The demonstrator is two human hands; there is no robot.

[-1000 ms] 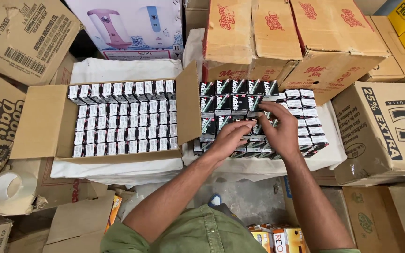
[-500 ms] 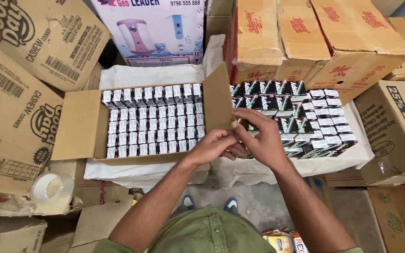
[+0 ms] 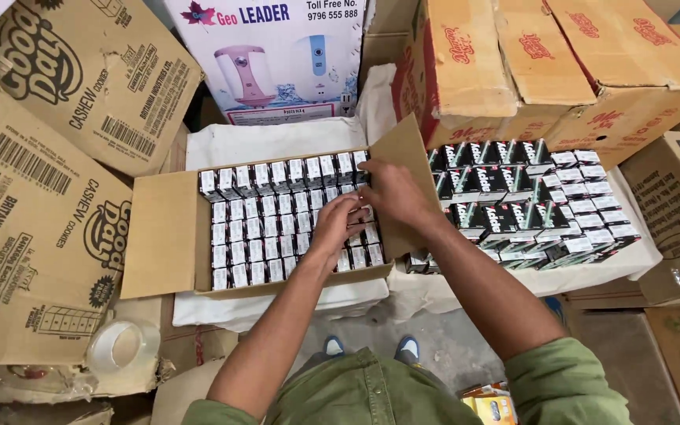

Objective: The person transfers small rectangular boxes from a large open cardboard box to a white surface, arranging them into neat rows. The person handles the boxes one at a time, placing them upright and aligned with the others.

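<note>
Here both hands meet over the right end of the open carton [image 3: 168, 236], fingers curled down among the small boxes [image 3: 273, 224] packed upright in it. The left hand [image 3: 334, 226] comes in from the near side, its fingertips pressed together onto the tops of the boxes in the last columns. I cannot tell whether it pinches one box or only pushes on several. The right hand [image 3: 391, 191] sits just beyond and to the right of the left, touching it. Its fingers are bent over the far right corner of the rows, and its back hides what lies under the palm, so whether it grips anything cannot be told.

The packed boxes stand on end, long axis up toward the camera, in tidy rows that run leftward from the grip. The rows to the left look full. The only part that is covered is the stretch directly under the two hands.

The carton's raised right flap [image 3: 403, 185] stands just right of the right hand, between it and the loose stack [image 3: 529, 201] of dark boxes on the white cloth [image 3: 277, 138]. That stack lies farther right of both hands, apart from them, with its boxes lying flat and overlapping. The right hand is the nearer one to it, and the flap stands between.

A tape roll [image 3: 123, 346] lies well off to the near left.
</note>
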